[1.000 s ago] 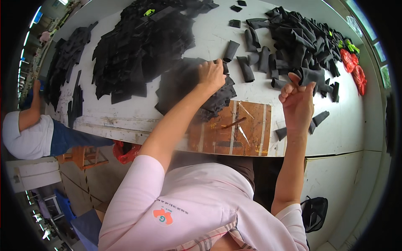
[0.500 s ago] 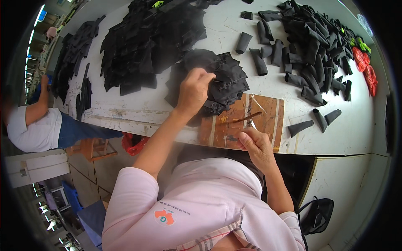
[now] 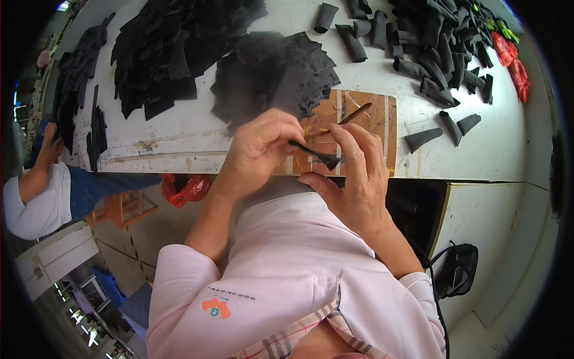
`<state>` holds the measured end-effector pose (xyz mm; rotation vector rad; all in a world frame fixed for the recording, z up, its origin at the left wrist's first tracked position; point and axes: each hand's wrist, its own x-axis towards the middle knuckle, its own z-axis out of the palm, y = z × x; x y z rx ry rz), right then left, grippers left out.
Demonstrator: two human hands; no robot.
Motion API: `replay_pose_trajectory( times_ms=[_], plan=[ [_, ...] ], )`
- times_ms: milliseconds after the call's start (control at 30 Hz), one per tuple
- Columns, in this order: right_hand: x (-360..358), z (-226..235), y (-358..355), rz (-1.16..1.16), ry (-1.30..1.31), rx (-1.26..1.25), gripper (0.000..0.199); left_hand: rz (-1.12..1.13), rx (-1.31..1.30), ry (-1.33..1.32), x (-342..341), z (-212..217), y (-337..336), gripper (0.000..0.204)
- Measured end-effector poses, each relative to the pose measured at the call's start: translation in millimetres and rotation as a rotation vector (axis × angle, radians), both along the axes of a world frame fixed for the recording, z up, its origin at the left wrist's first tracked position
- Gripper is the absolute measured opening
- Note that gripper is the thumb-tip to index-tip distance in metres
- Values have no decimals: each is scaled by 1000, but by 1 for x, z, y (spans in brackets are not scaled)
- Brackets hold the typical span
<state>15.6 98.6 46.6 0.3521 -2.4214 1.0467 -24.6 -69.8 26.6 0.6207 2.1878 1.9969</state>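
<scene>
My left hand point(image 3: 263, 149) is closed, thumb and fingers pinching a small black fabric piece point(image 3: 323, 158) above the near table edge. The piece's free end flares toward my right hand point(image 3: 362, 173). That hand is open, thumb and fingers spread around the free end, apparently without gripping it. Just behind its fingertips is a brown pointed stick point(image 3: 357, 113), over a worn brown board point(image 3: 382, 128). Whether the stick touches my fingers, I cannot tell. Beyond my left hand lies a fanned pile of flat black fabric pieces point(image 3: 272, 78).
A larger black fabric pile point(image 3: 161, 60) covers the far left. Many black fabric tubes point(image 3: 439, 57) lie at the far right, several nearer ones point(image 3: 423, 139) apart. Red plastic bags point(image 3: 505, 51) line the right side. Another person point(image 3: 42, 191) works at left, near a wooden stool point(image 3: 125, 209).
My left hand has come back from the fanned pile with a black fabric piece. My right hand has opened from a closed pose. The whole view has tilted, shifting the table upward.
</scene>
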Motion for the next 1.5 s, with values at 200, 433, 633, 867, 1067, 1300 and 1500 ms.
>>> replay_pose_trajectory(
  times_ms=[200,433,633,867,1067,1300,1500],
  plan=[
    [10,-11,16,103,-345,-291,16,44,86,-212,23,5,33,9],
    [11,-24,26,-78,-153,-183,15,130,272,-616,46,8,49,19],
    [11,-32,31,-25,-19,-35,26,95,251,-746,42,15,53,21],
    [6,-34,34,37,150,202,27,117,352,-947,34,13,50,18],
    [-1,-41,34,71,283,323,25,103,392,-1011,27,7,44,12],
    [6,-38,39,199,104,342,26,165,229,-845,30,-4,47,9],
    [19,-21,33,105,-390,-250,42,184,-26,-210,43,-4,59,6]
  ],
)
